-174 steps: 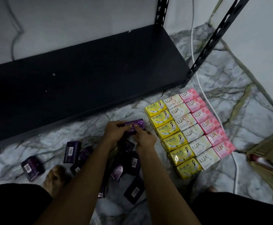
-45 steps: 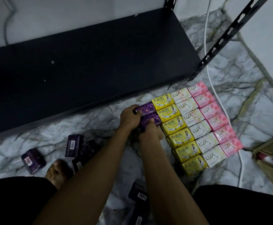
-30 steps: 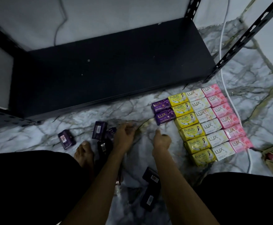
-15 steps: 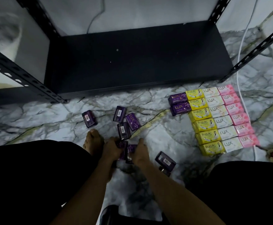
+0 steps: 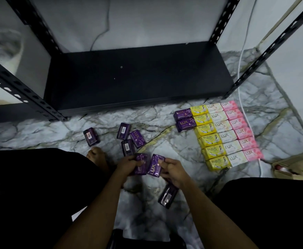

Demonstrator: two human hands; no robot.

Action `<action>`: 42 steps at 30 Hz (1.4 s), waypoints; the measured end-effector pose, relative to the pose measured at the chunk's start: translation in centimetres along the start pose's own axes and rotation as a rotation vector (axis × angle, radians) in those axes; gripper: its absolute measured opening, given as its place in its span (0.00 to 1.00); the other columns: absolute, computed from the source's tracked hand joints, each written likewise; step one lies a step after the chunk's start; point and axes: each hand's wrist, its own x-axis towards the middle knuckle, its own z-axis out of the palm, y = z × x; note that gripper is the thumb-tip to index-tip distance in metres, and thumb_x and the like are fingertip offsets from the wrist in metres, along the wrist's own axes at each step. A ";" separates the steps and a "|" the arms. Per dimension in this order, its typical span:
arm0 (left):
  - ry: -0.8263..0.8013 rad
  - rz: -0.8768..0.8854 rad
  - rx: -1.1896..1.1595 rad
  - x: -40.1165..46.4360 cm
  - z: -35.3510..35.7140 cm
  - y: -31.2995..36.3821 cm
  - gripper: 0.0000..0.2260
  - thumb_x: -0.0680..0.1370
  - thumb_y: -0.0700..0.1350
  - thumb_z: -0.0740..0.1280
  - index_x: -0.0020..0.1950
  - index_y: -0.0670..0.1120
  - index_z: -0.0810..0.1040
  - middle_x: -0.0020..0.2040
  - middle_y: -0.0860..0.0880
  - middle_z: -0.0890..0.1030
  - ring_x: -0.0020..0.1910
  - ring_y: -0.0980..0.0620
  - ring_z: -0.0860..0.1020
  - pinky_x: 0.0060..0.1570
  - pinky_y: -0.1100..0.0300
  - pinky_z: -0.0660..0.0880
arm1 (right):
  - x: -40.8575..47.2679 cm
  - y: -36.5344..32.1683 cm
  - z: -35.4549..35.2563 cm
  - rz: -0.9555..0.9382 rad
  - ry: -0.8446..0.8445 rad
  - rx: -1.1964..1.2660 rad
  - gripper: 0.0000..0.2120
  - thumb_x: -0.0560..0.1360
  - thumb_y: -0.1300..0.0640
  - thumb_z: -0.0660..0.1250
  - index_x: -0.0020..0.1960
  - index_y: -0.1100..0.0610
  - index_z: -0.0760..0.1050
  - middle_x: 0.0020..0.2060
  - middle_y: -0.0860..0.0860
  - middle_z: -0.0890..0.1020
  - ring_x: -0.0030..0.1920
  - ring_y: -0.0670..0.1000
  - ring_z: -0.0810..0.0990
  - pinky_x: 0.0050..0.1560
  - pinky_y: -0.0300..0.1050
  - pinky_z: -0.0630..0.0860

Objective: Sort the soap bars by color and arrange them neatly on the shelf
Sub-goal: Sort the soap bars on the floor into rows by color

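Two purple soaps in hands
Left hand [image 5: 127, 165] grips one purple wrapped soap bar [image 5: 140, 167]; right hand [image 5: 174, 170] pinches another [image 5: 154, 168]; sorted rows [image 5: 219, 135] at two o'clock

A white cable [image 5: 241, 69] trails over the marble floor [image 5: 165, 141] beside a cardboard box [image 5: 298, 168].
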 end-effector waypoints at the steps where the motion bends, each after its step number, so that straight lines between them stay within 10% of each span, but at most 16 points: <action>1: -0.036 0.010 0.013 -0.2 0.5 0.6 0.14 0.73 0.36 0.75 0.58 0.41 0.83 0.46 0.45 0.85 0.42 0.48 0.82 0.47 0.53 0.81 | -0.4 -0.4 -0.4 -0.016 -0.014 0.038 0.05 0.77 0.61 0.70 0.49 0.64 0.79 0.40 0.59 0.79 0.35 0.54 0.78 0.35 0.44 0.76; 7: -0.232 0.091 0.043 -3.4 6.2 3.9 0.11 0.83 0.44 0.64 0.64 0.43 0.79 0.51 0.44 0.82 0.39 0.53 0.80 0.27 0.69 0.74 | -2.8 -1.8 -2.5 -0.121 0.046 0.251 0.09 0.79 0.62 0.68 0.55 0.67 0.79 0.45 0.62 0.84 0.41 0.59 0.83 0.44 0.53 0.83; 21: -0.307 0.166 0.032 -3.0 14.4 5.7 0.17 0.75 0.44 0.75 0.61 0.39 0.81 0.55 0.40 0.84 0.53 0.42 0.84 0.58 0.44 0.80 | -2.4 -1.5 -6.8 -0.137 0.220 0.616 0.13 0.83 0.58 0.61 0.62 0.63 0.77 0.52 0.61 0.83 0.48 0.59 0.83 0.48 0.55 0.83; 31: -0.180 0.415 0.454 1.7 17.1 8.0 0.14 0.80 0.51 0.68 0.59 0.45 0.84 0.53 0.45 0.86 0.50 0.49 0.84 0.55 0.51 0.79 | 3.0 -4.0 -7.0 0.005 0.278 0.712 0.18 0.84 0.52 0.57 0.68 0.63 0.72 0.60 0.62 0.81 0.51 0.56 0.82 0.45 0.49 0.80; 42: -0.022 0.321 0.177 5.7 18.7 8.5 0.12 0.82 0.47 0.66 0.53 0.40 0.83 0.48 0.46 0.84 0.46 0.51 0.81 0.42 0.60 0.77 | 7.9 -5.4 -8.5 0.026 0.295 1.042 0.13 0.83 0.53 0.60 0.60 0.61 0.75 0.52 0.59 0.82 0.48 0.58 0.83 0.47 0.55 0.82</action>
